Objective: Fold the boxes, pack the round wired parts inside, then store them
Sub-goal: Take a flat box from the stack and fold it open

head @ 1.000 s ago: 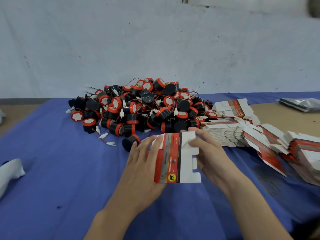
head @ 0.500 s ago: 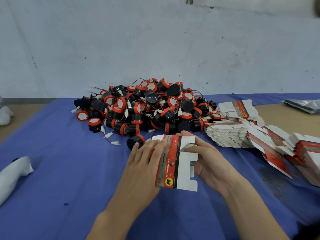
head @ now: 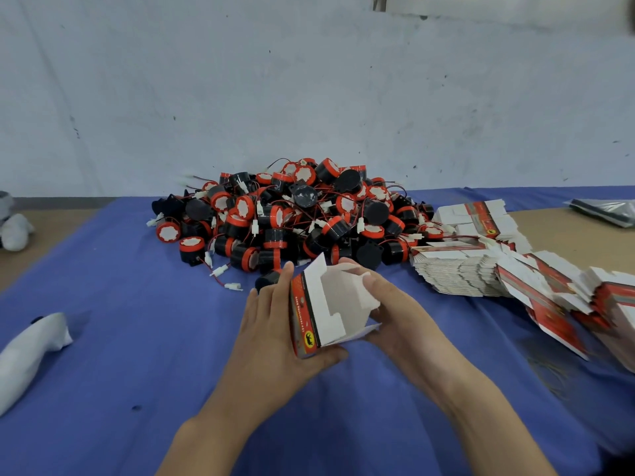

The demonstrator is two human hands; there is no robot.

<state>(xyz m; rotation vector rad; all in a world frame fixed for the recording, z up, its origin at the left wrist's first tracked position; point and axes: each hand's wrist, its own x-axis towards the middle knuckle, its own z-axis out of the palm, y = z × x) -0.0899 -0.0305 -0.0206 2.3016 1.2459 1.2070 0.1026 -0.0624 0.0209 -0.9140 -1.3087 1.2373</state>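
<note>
The box (head: 328,305) that was a flat blank between my palms 1 second ago has now sprung open into a sleeve, its white inside facing me and its end flaps standing loose. My left hand (head: 275,326) holds the red printed side, fingers laid along it and thumb tucked under the near corner. My right hand (head: 398,316) grips the opposite wall, fingers curled round it. I hold it just over the blue cloth (head: 137,355), in front of the pile of round wired parts (head: 292,218), with the stack of flat boxes (head: 457,273) to my right. I judge the bottom flaps need tucking next, before any part goes in.
</note>
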